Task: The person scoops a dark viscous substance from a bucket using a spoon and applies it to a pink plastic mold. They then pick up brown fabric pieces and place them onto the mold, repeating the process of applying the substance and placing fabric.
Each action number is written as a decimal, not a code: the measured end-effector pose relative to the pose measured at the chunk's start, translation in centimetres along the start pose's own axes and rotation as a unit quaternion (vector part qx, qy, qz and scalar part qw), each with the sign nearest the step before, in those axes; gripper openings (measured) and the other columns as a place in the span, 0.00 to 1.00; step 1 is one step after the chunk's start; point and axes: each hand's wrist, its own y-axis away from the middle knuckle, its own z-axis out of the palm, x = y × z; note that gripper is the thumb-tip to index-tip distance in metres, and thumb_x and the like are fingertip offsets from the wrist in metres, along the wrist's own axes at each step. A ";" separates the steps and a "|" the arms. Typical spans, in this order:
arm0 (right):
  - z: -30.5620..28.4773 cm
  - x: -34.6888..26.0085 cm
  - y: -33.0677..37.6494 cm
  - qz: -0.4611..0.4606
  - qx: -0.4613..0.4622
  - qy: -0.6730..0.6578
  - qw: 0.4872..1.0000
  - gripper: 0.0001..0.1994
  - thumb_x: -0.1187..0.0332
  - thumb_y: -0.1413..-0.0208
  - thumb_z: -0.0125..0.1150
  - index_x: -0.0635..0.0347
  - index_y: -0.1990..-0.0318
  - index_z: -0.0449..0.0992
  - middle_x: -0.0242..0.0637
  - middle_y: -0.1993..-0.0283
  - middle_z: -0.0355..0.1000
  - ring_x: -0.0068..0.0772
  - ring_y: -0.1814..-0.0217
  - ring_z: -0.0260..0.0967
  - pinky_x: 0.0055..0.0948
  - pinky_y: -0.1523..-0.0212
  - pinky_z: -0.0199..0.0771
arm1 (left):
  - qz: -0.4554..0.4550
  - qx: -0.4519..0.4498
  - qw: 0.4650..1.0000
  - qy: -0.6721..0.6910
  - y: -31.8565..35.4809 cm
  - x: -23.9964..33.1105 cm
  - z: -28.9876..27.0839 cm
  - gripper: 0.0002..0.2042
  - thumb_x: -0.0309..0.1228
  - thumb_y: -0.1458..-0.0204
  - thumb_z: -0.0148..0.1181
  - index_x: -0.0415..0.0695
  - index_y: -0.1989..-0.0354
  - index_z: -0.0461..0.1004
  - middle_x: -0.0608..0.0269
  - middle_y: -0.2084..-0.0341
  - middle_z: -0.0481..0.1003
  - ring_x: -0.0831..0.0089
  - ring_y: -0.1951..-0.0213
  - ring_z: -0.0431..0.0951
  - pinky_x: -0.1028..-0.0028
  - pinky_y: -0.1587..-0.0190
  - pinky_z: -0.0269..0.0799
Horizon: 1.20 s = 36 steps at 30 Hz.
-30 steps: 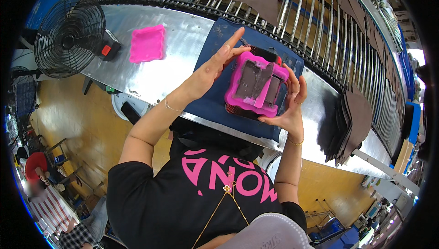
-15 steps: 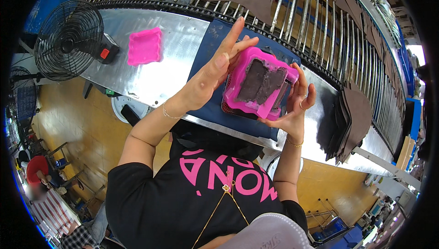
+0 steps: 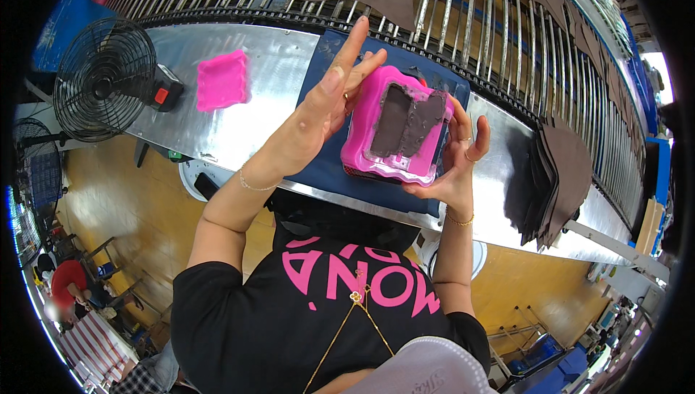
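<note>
pink scalloped tray (image 3: pixel 361 136), between 2 hands (image 3: pixel 310 120) (image 3: pixel 457 167)

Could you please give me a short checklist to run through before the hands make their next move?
1. Right hand gripping the pink holder at its right side: ok.
2. Left hand touching the holder's left side: cannot tell, contact is hidden.
3. Right-hand dark piece clear of the holder's right rim: not ok, its upper corner reaches it.
4. Holder's weight resting on the blue mat: cannot tell.
5. Pink tray apart from both hands: ok.
</note>
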 end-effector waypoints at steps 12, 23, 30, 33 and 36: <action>0.0 -0.7 -0.9 0.007 -0.049 0.109 0.993 0.66 0.59 0.77 0.83 0.35 0.32 0.36 0.55 0.32 0.50 0.54 0.30 0.50 0.49 0.33 0.49 | -0.010 0.030 0.999 0.029 0.3 -2.1 -1.4 0.41 0.66 0.44 0.27 0.57 0.29 0.27 0.42 0.33 0.50 0.55 0.33 0.53 0.62 0.32 0.42; -0.2 -1.4 -1.3 0.039 -0.071 0.149 0.985 0.63 0.60 0.78 0.83 0.39 0.32 0.41 0.48 0.31 0.51 0.49 0.29 0.50 0.47 0.31 0.47 | -0.016 0.028 0.999 0.043 0.8 -4.1 -2.3 0.41 0.68 0.46 0.28 0.61 0.29 0.27 0.42 0.32 0.46 0.55 0.33 0.53 0.61 0.33 0.46; -0.4 -1.1 -1.3 0.031 -0.079 0.146 0.986 0.64 0.61 0.78 0.83 0.39 0.31 0.41 0.48 0.31 0.52 0.49 0.29 0.50 0.47 0.30 0.47 | -0.030 0.046 0.998 0.044 0.8 -4.1 -1.7 0.52 0.62 0.53 0.54 0.58 0.30 0.24 0.39 0.33 0.45 0.54 0.33 0.51 0.62 0.33 0.46; -0.6 -0.8 -0.9 0.041 -0.079 0.132 0.987 0.65 0.62 0.78 0.83 0.39 0.31 0.40 0.48 0.31 0.52 0.49 0.29 0.50 0.48 0.30 0.47 | -0.033 0.055 0.998 0.018 0.7 -3.7 -0.8 0.58 0.47 0.54 0.66 0.53 0.31 0.20 0.31 0.34 0.42 0.52 0.33 0.50 0.63 0.33 0.45; -0.7 -0.6 -0.8 0.045 -0.082 0.123 0.988 0.65 0.62 0.78 0.83 0.39 0.30 0.39 0.48 0.31 0.51 0.49 0.29 0.49 0.48 0.30 0.47 | -0.057 0.078 0.994 -0.048 0.5 -3.3 0.4 0.63 0.43 0.60 0.73 0.51 0.31 0.18 0.26 0.35 0.35 0.49 0.32 0.48 0.61 0.34 0.50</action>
